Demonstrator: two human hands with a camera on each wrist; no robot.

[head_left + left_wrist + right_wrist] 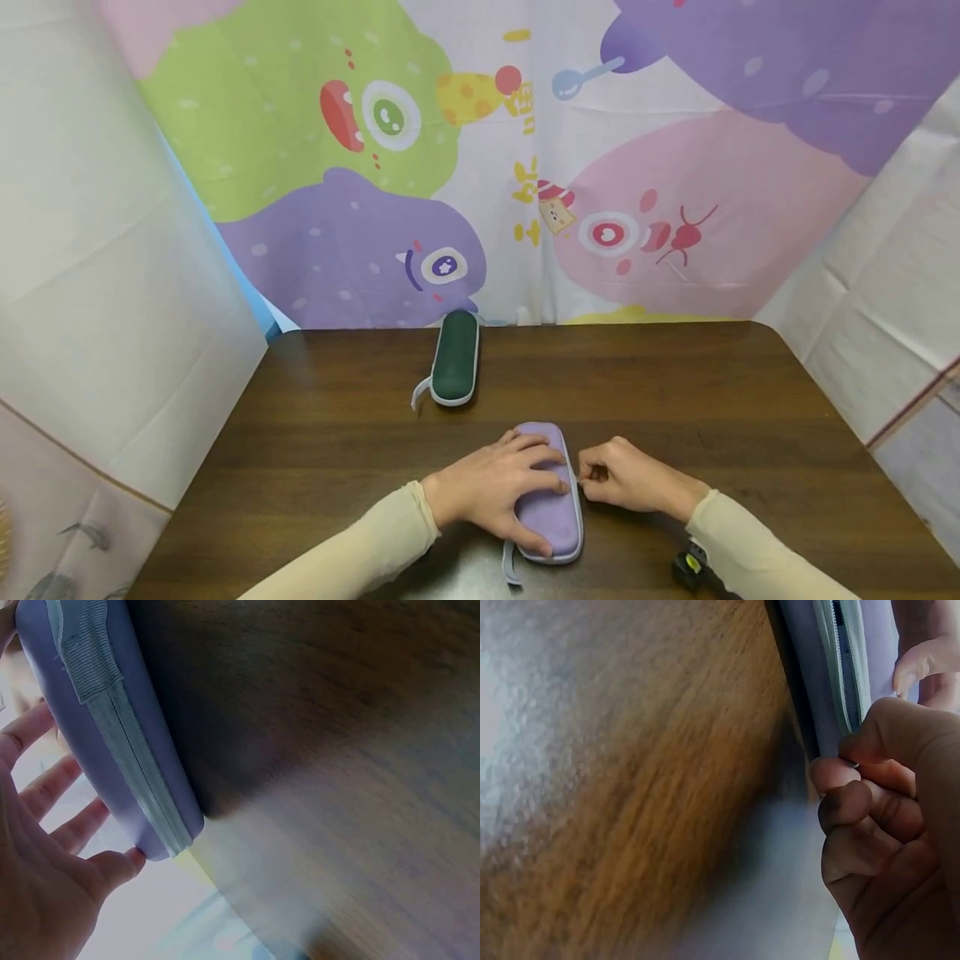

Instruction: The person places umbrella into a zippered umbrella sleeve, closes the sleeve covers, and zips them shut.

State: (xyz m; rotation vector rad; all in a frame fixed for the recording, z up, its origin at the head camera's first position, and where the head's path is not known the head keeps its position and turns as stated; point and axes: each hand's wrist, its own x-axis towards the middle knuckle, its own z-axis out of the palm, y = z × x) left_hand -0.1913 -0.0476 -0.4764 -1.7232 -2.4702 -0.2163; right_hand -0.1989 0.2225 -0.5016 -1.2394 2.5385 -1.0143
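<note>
A purple hard-shell zip case [551,521] with a pale zipper band lies lengthwise near the front of the table. My left hand [498,483] rests across its lid with fingers spread, the thumb toward the near end. In the left wrist view, the fingers and thumb touch the case's far side, and a ribbed fabric strip covers part of the zipper band [142,780]. At the case's right side, my right hand [626,479] pinches a small zipper pull [850,763], mostly hidden by thumb and forefinger. Above that pinch, the zipper shows a dark gap. A grey strap [510,564] sticks out at the near left.
A dark green zip case [455,358] with a pale strap lies at the back of the brown table [637,375]. Behind the table hangs a cartoon-printed cloth [510,167]. A small black device [688,568] sits by the right sleeve.
</note>
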